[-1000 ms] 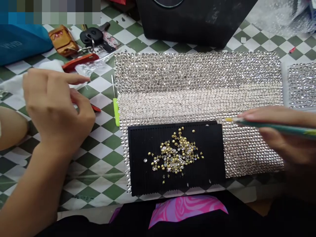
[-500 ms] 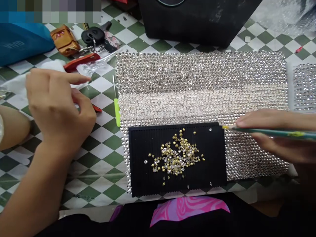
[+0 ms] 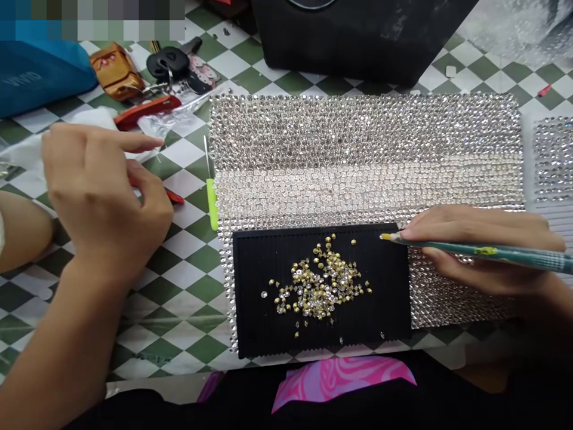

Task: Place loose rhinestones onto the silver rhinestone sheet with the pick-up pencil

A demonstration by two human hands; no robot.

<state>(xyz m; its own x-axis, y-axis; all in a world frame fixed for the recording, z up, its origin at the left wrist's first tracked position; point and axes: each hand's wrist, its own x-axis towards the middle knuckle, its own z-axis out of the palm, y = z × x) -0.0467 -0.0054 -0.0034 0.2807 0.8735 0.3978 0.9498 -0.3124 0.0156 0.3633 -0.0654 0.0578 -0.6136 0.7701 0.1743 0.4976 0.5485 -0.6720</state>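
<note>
My right hand is closed around a green pencil with a yellowish tip. That tip meets a single clear rhinestone near the upper right corner of a black ridged tray. Loose rhinestones, some showing gold backs, lie heaped mid-tray. Beneath the tray spreads a wide sheet covered in rows of rhinestones. My left hand is off to the left above the table, index finger extended and thumb apart, with nothing seen between them; its other fingers curl partly out of sight.
A lime-green handled tool lies at the sheet's left edge. Keys, a brown leather case, a red-handled tool and a blue bag sit upper left. A black box stands behind; another rhinestone sheet is right.
My right hand has moved left with the pencil, bringing its tip from the tray's right edge onto the lone rhinestone. My left hand has hardly shifted.
</note>
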